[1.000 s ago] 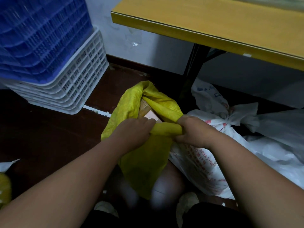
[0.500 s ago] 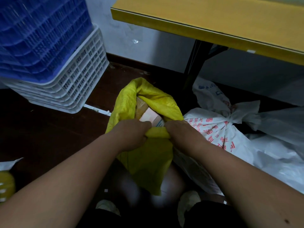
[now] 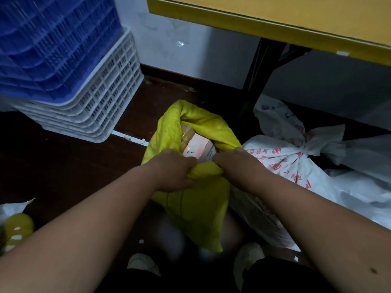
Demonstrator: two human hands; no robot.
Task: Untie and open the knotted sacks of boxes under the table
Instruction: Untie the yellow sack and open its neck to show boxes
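The crinkled yellow woven-plastic sack [image 3: 196, 204] is standing on the dark brown floor [image 3: 63, 161], its mouth gaping open just beyond both hands and its soft rim folding in loose rolls. The left hand [image 3: 172, 171] is curling its fingers round the near lip of the sack, bunching the fabric into a thick wad, and the right hand [image 3: 231, 163] is gripping the same lip just beside it, knuckles up, the two hands almost touching. Both bare forearms are reaching forward and converging on the sack from the near corners of the view. Inside the mouth, directly past the fingertips, a pale pink rectangular carton [image 3: 197, 149] is lying against a brown cardboard box [image 3: 187, 133]; its small print is too blurred to read. To the right of the right hand a white woven-plastic sack with red printed characters [image 3: 285, 163] is slumping under the yellow-topped desk with a black metal leg [image 3: 296, 20], its neck twisted into a tight knot; the red writing is not legible. Far left of the left hand, stacked white latticed plastic crates [image 3: 101, 98] are carrying blue latticed plastic crates [image 3: 53, 43].
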